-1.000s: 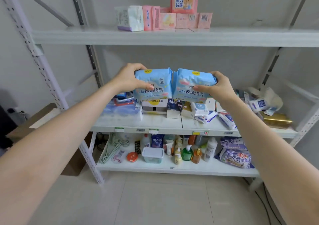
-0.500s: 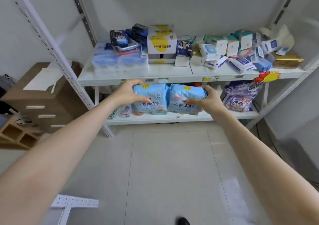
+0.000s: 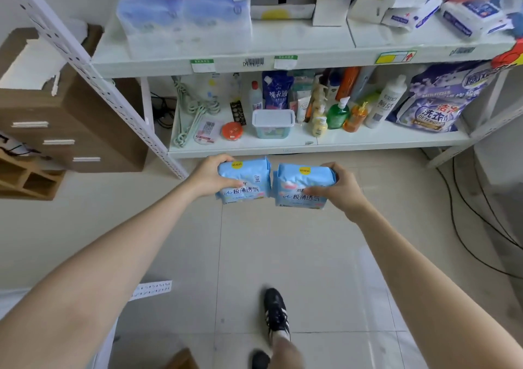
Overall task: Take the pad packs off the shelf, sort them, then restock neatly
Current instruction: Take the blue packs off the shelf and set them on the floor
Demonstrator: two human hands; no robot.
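Observation:
I hold two light-blue pad packs side by side, low over the tiled floor in front of the bottom shelf. My left hand (image 3: 210, 177) grips the left pad pack (image 3: 249, 177) by its left end. My right hand (image 3: 341, 190) grips the right pad pack (image 3: 301, 183) by its right end. The two packs almost touch in the middle. Both have a yellow round sticker and blue lettering facing me. The upper shelf where other pad packs stood is out of view.
The white metal rack's middle shelf (image 3: 283, 47) carries wipes packs and boxes. Its bottom shelf (image 3: 311, 145) holds bottles, a lidded tub (image 3: 273, 122) and a detergent bag (image 3: 435, 102). A brown drawer cabinet (image 3: 65, 119) stands left. Cables (image 3: 467, 227) run right. My shoe (image 3: 276, 310) is below.
Both hands have brought the two blue packs down from chest height at the middle shelf to near the floor, and my view has tilted downward. The grips are unchanged.

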